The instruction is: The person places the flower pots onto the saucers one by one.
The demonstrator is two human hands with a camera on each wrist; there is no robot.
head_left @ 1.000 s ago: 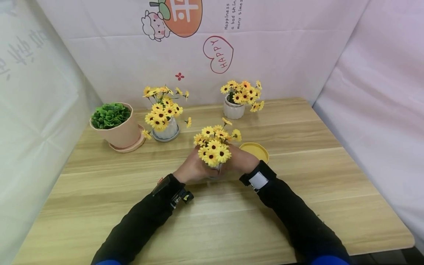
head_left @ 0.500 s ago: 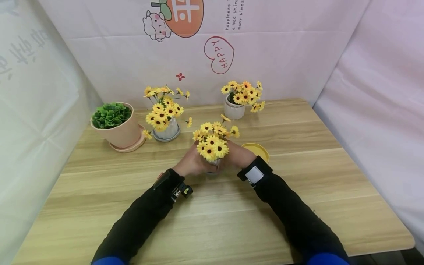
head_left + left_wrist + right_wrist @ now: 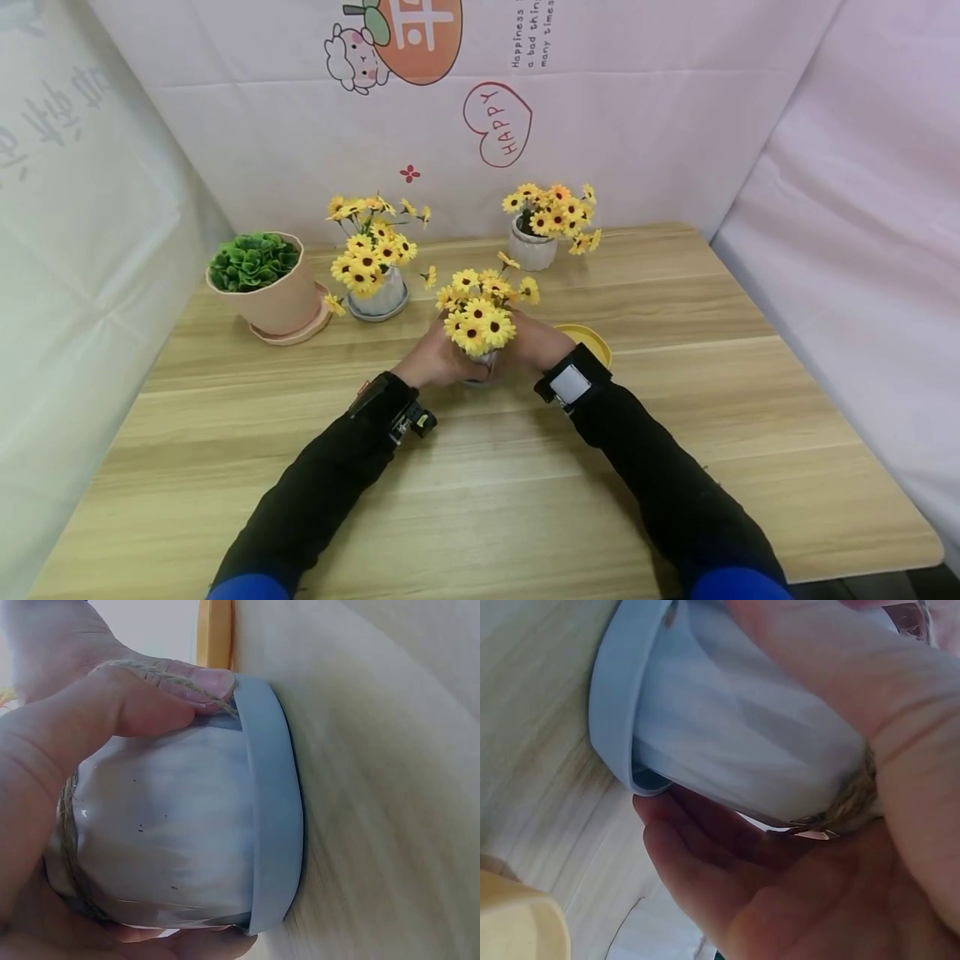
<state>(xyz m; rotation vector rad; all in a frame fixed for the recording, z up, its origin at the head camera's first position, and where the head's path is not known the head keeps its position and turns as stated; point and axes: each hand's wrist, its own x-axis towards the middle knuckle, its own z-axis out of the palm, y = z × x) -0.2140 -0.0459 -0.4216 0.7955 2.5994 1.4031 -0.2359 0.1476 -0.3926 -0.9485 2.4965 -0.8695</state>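
Both hands grip a white ceramic flowerpot [image 3: 165,817] of yellow daisies [image 3: 480,310] near the middle of the table. Twine [image 3: 71,840] is tied round the pot, and its base stands in a blue-grey saucer [image 3: 274,802] close over the wood. My left hand [image 3: 438,357] holds the left side, its thumb across the pot in the left wrist view. From the right, my right hand [image 3: 536,340] curls round the pot, with fingertips at the saucer's rim in the right wrist view. In the head view the flowers and hands hide most of the pot.
Just right of the right hand lies a yellow saucer [image 3: 588,342]. Behind stand two more pots of yellow daisies [image 3: 375,258], one at the back right [image 3: 534,250]. A pink pot [image 3: 281,300] with a green plant is at the left. White cloth walls border the table [image 3: 480,500].
Both hands and the held daisy pot have shifted a little away from me, toward the back of the table. The other pots and the yellow saucer have stayed in place.
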